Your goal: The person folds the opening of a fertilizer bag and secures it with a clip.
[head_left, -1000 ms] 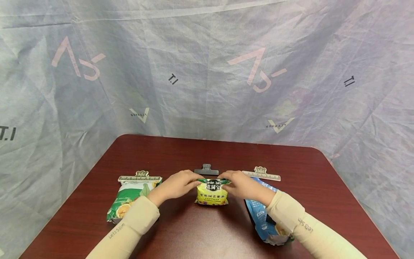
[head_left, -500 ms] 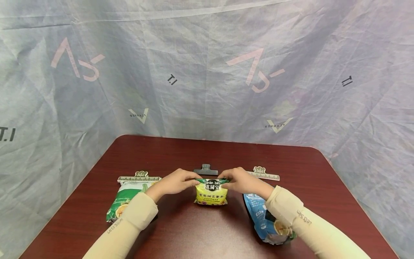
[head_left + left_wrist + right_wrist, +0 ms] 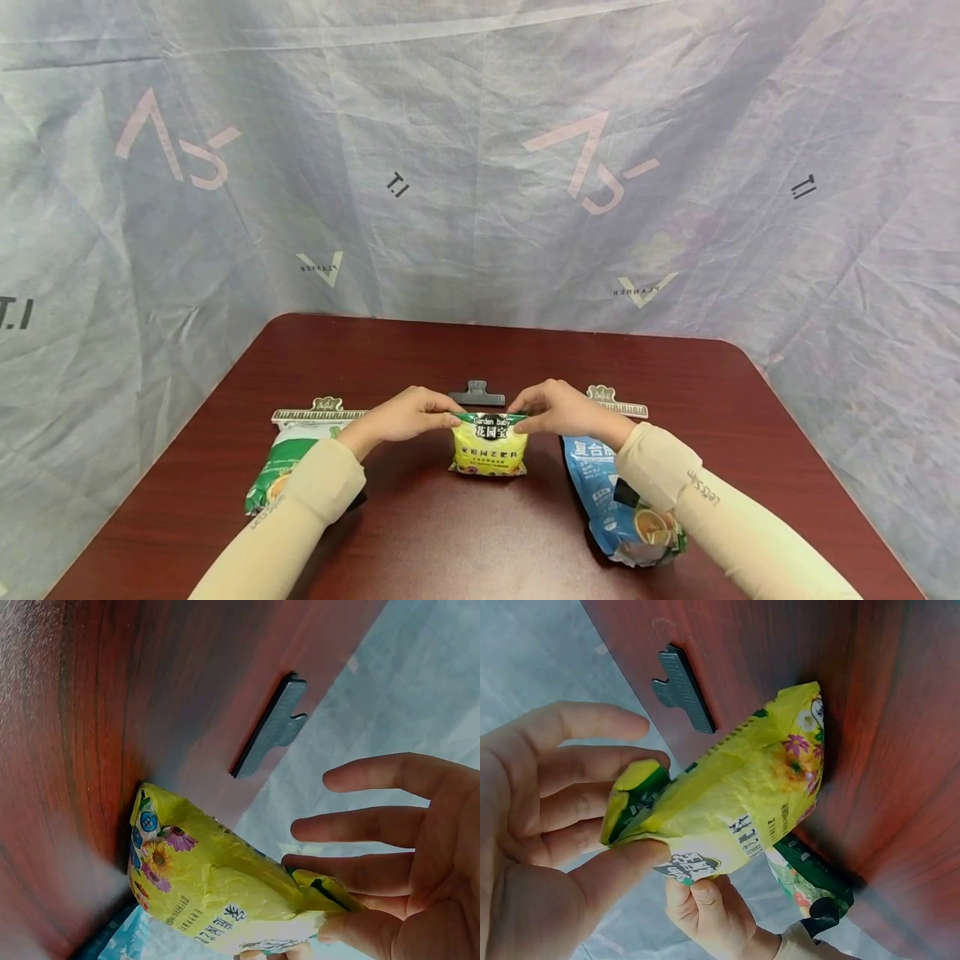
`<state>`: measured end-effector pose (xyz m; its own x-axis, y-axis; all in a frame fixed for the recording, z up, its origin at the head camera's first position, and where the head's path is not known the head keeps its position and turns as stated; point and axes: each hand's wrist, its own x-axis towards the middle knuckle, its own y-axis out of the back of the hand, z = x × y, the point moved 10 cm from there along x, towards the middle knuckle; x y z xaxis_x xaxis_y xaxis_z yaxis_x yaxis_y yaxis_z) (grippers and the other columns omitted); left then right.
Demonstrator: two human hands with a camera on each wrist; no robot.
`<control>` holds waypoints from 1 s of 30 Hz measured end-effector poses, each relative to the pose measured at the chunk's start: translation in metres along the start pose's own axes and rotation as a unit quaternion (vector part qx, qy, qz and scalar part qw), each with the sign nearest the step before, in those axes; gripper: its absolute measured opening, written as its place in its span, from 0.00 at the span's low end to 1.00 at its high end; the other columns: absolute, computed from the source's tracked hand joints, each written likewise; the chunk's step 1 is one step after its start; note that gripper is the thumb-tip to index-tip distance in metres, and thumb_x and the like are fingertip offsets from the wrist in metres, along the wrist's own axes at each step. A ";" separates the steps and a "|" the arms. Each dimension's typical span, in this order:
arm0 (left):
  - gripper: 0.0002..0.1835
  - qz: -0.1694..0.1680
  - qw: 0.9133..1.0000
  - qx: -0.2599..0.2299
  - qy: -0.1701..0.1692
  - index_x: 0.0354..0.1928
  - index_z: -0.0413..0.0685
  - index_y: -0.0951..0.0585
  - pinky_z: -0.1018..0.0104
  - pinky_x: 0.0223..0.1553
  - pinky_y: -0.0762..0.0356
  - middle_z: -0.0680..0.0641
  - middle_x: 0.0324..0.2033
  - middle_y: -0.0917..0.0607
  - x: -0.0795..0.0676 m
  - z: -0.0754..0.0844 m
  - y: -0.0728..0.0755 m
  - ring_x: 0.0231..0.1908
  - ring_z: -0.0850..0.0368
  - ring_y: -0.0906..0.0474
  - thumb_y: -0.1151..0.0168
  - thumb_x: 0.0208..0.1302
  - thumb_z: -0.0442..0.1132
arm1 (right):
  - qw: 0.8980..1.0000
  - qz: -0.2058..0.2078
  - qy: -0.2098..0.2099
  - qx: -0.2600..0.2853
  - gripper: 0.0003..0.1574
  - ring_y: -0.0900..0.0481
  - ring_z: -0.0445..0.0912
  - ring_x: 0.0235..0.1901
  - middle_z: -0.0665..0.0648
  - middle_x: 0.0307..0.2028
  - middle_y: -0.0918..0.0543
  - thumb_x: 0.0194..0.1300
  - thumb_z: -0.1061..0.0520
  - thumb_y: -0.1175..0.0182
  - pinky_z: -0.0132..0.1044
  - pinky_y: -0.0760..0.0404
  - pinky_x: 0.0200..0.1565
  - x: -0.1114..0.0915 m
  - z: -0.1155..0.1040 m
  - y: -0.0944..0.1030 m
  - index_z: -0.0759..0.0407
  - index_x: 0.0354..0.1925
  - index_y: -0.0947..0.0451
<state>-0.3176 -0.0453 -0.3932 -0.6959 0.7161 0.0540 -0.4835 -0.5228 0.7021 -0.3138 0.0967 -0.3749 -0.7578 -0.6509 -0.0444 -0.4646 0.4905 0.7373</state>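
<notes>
A small yellow fertilizer bag point(image 3: 487, 456) stands upright on the table, its printed front facing me. My left hand point(image 3: 408, 414) pinches its top left corner between thumb and fingers. At the top right corner my right hand point(image 3: 561, 409) pinches likewise. In the right wrist view the bag's green top edge point(image 3: 641, 799) is folded over toward the back, between thumb and fingers. Flowers are printed along the bag's bottom in the left wrist view. Just behind the bag, a dark grey wide clip point(image 3: 477, 393) lies on the table.
At left lies a green and white bag point(image 3: 287, 458) with a pale clip point(image 3: 318, 413) at its top, partly covered by my left sleeve. A blue bag point(image 3: 596, 487) lies at right under my right forearm, another pale clip point(image 3: 622, 407) behind it. A printed grey cloth point(image 3: 480, 208) hangs behind the table.
Both hands have risen slightly at the bag's top corners, and the right hand's fingers have arched higher. The bag stays in nearly the same spot.
</notes>
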 end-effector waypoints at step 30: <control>0.10 -0.019 0.991 -0.130 0.032 0.41 0.43 0.16 0.46 0.43 0.28 0.49 0.32 0.16 0.004 -0.021 -0.005 0.40 0.40 0.24 0.43 0.64 0.39 | 0.995 -0.010 -0.033 0.096 0.09 0.18 0.48 0.29 0.54 0.28 0.16 0.54 0.57 0.33 0.42 0.19 0.30 0.004 0.014 -0.002 0.58 0.36 0.16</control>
<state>-0.3290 -0.0500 -0.4117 -0.7023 0.7116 -0.0200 -0.6251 -0.6030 0.4956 -0.3227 0.1010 -0.3866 -0.7729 -0.6256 -0.1061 -0.5536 0.5832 0.5945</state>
